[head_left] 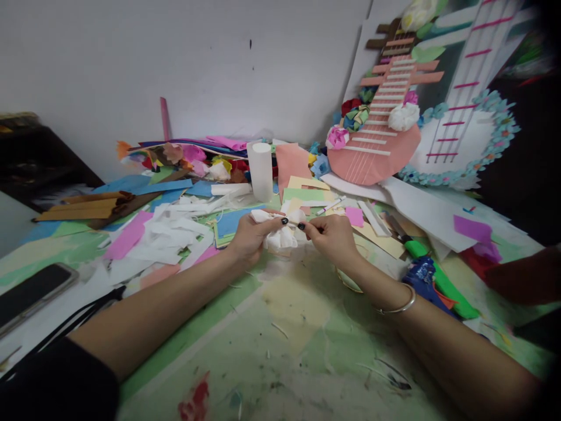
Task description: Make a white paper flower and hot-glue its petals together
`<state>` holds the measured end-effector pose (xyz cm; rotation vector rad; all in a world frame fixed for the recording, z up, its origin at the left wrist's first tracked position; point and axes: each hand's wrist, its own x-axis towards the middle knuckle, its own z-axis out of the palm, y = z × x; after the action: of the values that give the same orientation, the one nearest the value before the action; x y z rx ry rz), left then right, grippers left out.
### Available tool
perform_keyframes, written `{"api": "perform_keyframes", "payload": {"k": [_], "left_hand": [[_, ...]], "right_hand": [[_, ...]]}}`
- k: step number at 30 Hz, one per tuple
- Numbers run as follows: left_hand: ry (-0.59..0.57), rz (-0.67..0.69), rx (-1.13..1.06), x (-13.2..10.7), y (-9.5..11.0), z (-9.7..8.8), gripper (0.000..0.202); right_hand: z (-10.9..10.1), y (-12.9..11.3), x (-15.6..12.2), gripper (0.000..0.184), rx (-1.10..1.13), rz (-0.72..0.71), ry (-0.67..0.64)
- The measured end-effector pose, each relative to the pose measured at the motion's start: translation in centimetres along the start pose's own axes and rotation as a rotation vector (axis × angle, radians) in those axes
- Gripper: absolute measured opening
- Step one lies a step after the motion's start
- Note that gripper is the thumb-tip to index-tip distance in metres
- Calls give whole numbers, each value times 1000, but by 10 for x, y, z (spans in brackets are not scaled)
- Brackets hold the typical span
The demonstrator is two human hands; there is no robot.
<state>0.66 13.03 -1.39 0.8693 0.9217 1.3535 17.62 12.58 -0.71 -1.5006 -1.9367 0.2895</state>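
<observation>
Between my two hands, above the middle of the green table, is a white crumpled paper flower with ruffled petals. My left hand grips it from the left, thumb pressed on top. With thumb and forefinger together, my right hand pinches the flower's right side near its centre. What exactly sits between the right fingertips is too small to make out. Just behind the flower stand a white paper roll and sheets of coloured paper.
White paper strips lie in a heap at the left, near a phone. At right are a utility knife and a blue glue gun. Paper-made string instruments lean on the wall. Scraps and paint stains mark the table.
</observation>
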Motion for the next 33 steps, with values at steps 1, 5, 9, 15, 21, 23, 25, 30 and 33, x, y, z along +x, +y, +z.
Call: {"api": "perform_keyframes", "payload": {"k": [1,5,9,15,21,23,25,30,33], "left_hand": [[-1,-2,-3,0,0,0,26],[-12,-6,-13,-1,1,1,25],[-17,-12,-25,-2,2,1,24],[-24,-36,-44,-3,2,1,25],[-20,-48,-54,-4,5,3,25],[-24,-51,-52,-4,5,3,25],[-18,-54,-51,-5,5,3,25],[19,-86,-83,-5,3,4,25],[28,-97,-97,-5,1,4,25]], "right_hand": [[0,0,0,38,-8,-7,14],[2,1,-3,39,-29,-36,64],[3,1,-5,39,-58,-70,103],[3,2,-7,39,-112,-150,181],[4,2,-9,39,-155,-180,229],[4,3,-9,38,-169,-194,242],[4,3,-9,38,-182,-208,249],[3,2,-9,38,-224,-208,223],[2,1,-10,39,-251,-192,195]]}}
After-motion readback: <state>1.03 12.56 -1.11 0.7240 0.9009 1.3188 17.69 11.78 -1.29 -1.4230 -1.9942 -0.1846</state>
